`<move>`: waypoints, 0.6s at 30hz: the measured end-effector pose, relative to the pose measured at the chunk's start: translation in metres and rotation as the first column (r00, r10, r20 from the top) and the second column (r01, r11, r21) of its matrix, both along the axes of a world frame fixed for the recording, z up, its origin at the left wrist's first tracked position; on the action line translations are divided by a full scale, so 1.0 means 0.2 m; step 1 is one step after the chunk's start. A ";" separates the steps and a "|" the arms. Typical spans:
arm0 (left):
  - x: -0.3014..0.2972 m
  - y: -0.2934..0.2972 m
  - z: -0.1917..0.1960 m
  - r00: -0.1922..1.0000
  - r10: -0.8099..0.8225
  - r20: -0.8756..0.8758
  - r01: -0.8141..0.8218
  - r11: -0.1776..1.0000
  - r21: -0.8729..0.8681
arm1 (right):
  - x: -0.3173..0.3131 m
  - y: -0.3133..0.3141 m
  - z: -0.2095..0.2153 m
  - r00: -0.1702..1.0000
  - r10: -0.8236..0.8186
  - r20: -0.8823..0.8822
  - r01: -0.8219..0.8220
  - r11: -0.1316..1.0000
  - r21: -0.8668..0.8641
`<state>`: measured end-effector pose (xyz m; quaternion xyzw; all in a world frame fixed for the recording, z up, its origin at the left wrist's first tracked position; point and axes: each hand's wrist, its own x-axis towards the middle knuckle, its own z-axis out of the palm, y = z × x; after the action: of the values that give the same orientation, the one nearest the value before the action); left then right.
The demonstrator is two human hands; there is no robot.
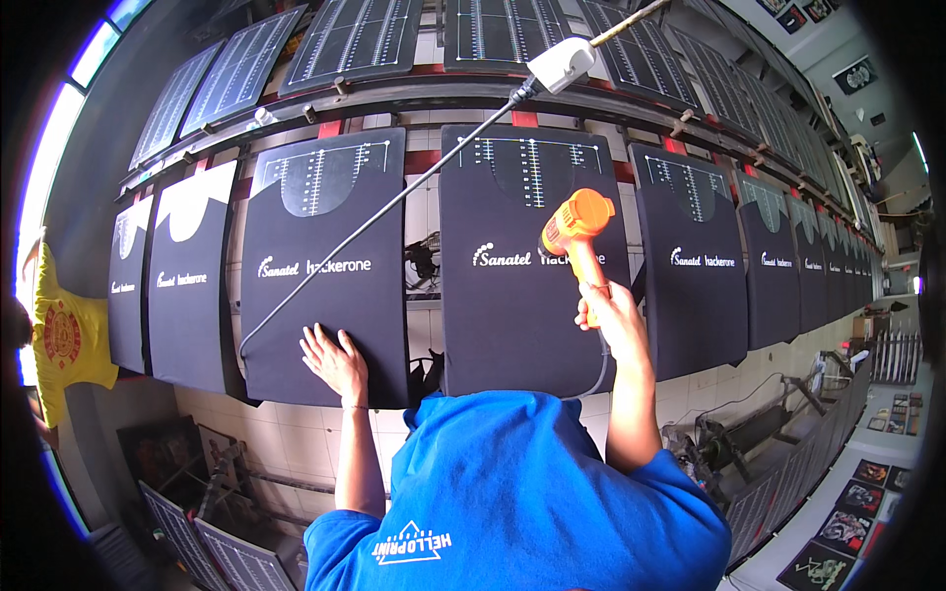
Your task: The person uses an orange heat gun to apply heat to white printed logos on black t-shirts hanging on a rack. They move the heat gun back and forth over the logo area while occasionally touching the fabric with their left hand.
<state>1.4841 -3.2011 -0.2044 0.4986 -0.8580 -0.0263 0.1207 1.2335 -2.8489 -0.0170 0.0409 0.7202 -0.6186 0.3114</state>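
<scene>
My right hand [613, 313] is wrapped round the handle of an orange heat gun [581, 215], held above a black shirt [503, 325] with white print. The gun's head points left, over the print, covering part of it. A dark cord hangs below the handle. My left hand [338, 364], fingers spread, lies near the lower edge of another black printed shirt [286, 305] to the left. Both shirts are stretched over flat boards, whose marked measuring lines show at the necklines. A grey cable [379, 219] crosses over the left shirt, up to a white socket block [562, 65].
More shirt-covered boards [690, 266] stand in a row on both sides. Behind a metal rail [384, 92], bare marked boards [350, 44] form another row. At the far left is a person in a yellow shirt [74, 335]. A metal frame [749, 433] stands at lower right.
</scene>
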 end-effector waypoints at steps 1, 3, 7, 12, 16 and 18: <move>-0.01 0.00 0.00 1.000 -0.002 0.000 0.002 1.000 0.000 | 0.02 0.00 0.00 1.000 0.009 0.000 -0.009 1.000 0.011; -0.01 0.00 0.00 1.000 0.000 0.001 0.000 1.000 0.001 | 0.03 0.00 0.02 1.000 0.017 0.020 -0.016 1.000 -0.010; -0.02 -0.01 0.01 1.000 -0.014 -0.003 0.014 1.000 0.006 | 0.06 0.00 0.00 0.999 0.032 0.028 -0.031 0.999 -0.041; -0.05 -0.01 0.02 1.000 -0.023 -0.007 0.023 1.000 -0.002 | 0.03 -0.03 0.01 0.998 0.052 0.037 -0.050 0.996 -0.068; -0.05 -0.01 0.03 1.000 -0.021 0.000 0.021 1.000 -0.004 | 0.03 -0.05 -0.04 0.998 0.067 0.006 -0.067 0.998 -0.011; -0.05 -0.01 0.03 1.000 -0.024 -0.001 0.024 1.000 0.001 | 0.03 -0.04 -0.01 0.997 0.068 0.032 -0.068 0.998 -0.019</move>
<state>1.4738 -3.2028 -0.1992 0.4884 -0.8638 -0.0285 0.1207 1.2387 -2.8566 -0.0188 0.0236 0.7104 -0.6134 0.3443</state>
